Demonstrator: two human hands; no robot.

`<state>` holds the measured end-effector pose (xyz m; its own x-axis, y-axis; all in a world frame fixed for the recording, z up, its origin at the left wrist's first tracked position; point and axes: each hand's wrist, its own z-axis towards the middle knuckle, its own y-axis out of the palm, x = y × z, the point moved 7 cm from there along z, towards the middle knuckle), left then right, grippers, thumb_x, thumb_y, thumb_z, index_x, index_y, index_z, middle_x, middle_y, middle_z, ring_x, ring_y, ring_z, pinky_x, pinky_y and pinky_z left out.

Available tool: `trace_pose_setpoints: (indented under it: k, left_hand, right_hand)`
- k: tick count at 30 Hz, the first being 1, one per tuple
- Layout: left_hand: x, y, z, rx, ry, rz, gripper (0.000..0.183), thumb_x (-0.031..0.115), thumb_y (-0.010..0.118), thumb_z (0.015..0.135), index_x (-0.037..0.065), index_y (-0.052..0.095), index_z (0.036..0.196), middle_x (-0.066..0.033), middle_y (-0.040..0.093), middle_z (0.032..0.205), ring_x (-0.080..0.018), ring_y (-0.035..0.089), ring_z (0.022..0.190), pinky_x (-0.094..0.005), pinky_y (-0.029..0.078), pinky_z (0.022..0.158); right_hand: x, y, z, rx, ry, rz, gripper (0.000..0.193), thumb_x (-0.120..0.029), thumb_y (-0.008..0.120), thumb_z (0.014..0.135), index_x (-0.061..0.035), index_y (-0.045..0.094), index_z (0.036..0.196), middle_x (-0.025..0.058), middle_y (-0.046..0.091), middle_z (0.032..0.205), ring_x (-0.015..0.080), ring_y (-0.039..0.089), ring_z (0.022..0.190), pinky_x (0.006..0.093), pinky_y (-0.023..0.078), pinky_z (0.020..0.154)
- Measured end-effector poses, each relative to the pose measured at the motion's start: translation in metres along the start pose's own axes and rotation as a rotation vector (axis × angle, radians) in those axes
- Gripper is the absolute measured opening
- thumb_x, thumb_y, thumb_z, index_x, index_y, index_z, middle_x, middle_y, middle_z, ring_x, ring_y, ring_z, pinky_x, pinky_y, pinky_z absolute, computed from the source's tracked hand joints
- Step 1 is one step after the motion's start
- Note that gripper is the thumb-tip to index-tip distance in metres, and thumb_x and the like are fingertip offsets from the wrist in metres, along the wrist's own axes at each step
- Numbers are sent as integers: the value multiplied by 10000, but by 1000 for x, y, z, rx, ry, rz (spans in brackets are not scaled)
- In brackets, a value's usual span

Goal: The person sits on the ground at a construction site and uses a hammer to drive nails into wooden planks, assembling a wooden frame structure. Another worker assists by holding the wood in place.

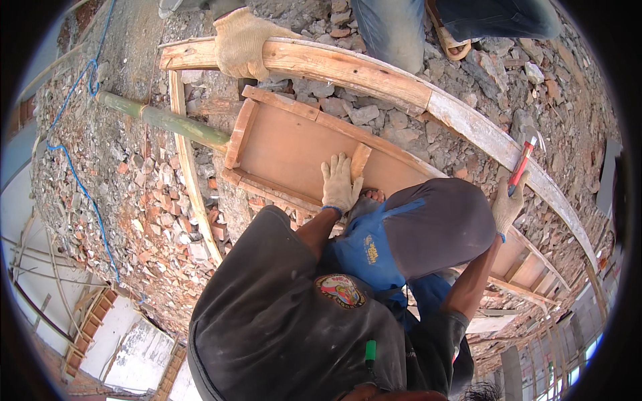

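My left hand [340,185], in a cream knit glove, lies flat with fingers spread on a shallow wooden formwork panel [284,144]. The panel has a brown sheet face framed by timber strips. Beside my fingertips a short wooden crosspiece [360,160] spans the sheet. In my gloved right hand [507,206], near my bent knee, a red utility knife [521,165] points up and away, its tip close to a long timber beam [348,70]. The far part of the panel is hidden under my leg.
A co-worker's gloved hand [242,43] rests over the beam's left end, with their jeans [394,33] behind it. A bamboo pole [174,127] meets the panel's left end. Broken brick rubble [157,214] covers the ground, and a blue cord [83,190] runs along the left.
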<state>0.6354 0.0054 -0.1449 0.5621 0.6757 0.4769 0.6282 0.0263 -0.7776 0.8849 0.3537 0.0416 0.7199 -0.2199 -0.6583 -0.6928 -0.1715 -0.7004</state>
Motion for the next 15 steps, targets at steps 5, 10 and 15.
trace_pose_setpoints:
  k: [5, 10, 15]
  left_hand:
    - [-3, 1, 2, 30, 12, 33, 750, 403, 592, 1004, -71, 392, 1551, -270, 377, 1647, -448, 252, 1571, -618, 121, 1289]
    - [-27, 28, 14, -141, -88, 159, 708, 423, 620, 994, -27, 450, 1513, -251, 419, 1609, -437, 309, 1534, -609, 172, 1268]
    - [-50, 24, 7, -114, -166, 113, 620, 394, 650, 979, 26, 523, 1461, -207, 509, 1509, -405, 414, 1448, -585, 265, 1204]
  right_hand:
    - [-10, 23, -9, -14, 91, 227, 358, -284, 707, 1030, -33, 642, 1277, -8, 546, 632, 69, 488, 461, 269, 369, 398]
    - [-60, 60, -4, -66, -26, 190, 317, -346, 745, 996, -57, 616, 1011, 38, 580, 656, 134, 563, 526, 322, 439, 486]
    - [-54, 67, 3, -112, -44, 26, 440, -340, 752, 952, 9, 650, 1201, 148, 647, 801, 257, 619, 706, 424, 512, 718]
